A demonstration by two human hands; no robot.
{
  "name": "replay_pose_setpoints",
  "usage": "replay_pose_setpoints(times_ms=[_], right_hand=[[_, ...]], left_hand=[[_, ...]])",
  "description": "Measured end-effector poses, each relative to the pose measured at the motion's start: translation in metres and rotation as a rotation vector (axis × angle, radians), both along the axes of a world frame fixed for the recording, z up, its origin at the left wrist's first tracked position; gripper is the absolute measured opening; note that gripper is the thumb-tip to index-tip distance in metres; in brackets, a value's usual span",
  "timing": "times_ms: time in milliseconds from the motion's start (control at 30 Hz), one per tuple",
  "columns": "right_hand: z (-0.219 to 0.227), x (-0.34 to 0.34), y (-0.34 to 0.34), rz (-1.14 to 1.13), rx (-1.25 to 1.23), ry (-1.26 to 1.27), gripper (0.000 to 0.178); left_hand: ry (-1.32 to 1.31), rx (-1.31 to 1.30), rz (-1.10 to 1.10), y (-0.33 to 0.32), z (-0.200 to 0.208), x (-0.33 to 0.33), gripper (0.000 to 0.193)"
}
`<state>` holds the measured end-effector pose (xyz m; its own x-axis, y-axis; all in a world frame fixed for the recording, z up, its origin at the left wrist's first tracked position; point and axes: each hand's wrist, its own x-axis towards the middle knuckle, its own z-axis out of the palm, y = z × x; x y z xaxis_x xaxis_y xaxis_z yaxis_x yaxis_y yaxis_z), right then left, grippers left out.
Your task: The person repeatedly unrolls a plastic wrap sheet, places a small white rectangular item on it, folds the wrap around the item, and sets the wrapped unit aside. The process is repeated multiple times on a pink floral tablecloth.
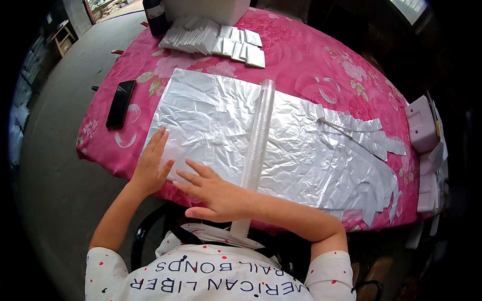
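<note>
A crinkled silver plastic sheet (201, 115) is spread over the table in front of me. My left hand (150, 165) lies along its near left edge, fingers stretched out and thumb apart. My right hand (211, 193) reaches across to the left with spread fingers, close to the left one. Between the two hands is a whitish, translucent patch (173, 154); I cannot make out its kind. A long roll of clear film (259, 130) lies across the sheet, partly behind my right forearm, its near end poking past the table edge. Neither hand grips anything visible.
A black phone (121, 104) lies at the left on the pink flowered tablecloth (296, 45). Several flat silver packets (196, 37) are stacked at the back beside a dark bottle (155, 17) and a white box (206, 10). Pink containers (422, 125) stand at the right edge.
</note>
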<state>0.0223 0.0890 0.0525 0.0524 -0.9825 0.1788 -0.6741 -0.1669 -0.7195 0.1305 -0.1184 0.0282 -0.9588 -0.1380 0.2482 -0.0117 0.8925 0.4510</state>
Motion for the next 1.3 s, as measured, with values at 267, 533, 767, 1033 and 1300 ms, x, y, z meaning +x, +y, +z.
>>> replay_pose_setpoints(times_ms=[267, 533, 767, 1033, 1300], right_hand=[[0.022, -0.045, 0.002, -0.281, -0.370, -0.022, 0.028], [-0.023, -0.092, -0.001, -0.187, -0.014, 0.547, 0.055], [-0.024, -0.065, -0.117, -0.070, -0.158, 0.514, 0.052], [-0.034, -0.012, -0.217, -0.589, -0.393, 0.304, 0.045], [-0.037, -0.018, -0.181, -0.970, -0.314, -0.796, 0.068]], left_hand=[[0.024, 0.156, 0.159, -0.021, 0.009, 0.064, 0.057], [0.019, 0.278, 0.205, -0.015, 0.007, 0.094, 0.060], [0.013, 0.367, 0.199, 0.000, 0.010, 0.097, 0.061], [-0.168, 0.372, 0.494, 0.025, 0.015, 0.084, 0.071], [-0.304, 1.368, 0.288, 0.020, 0.013, 0.089, 0.065]])
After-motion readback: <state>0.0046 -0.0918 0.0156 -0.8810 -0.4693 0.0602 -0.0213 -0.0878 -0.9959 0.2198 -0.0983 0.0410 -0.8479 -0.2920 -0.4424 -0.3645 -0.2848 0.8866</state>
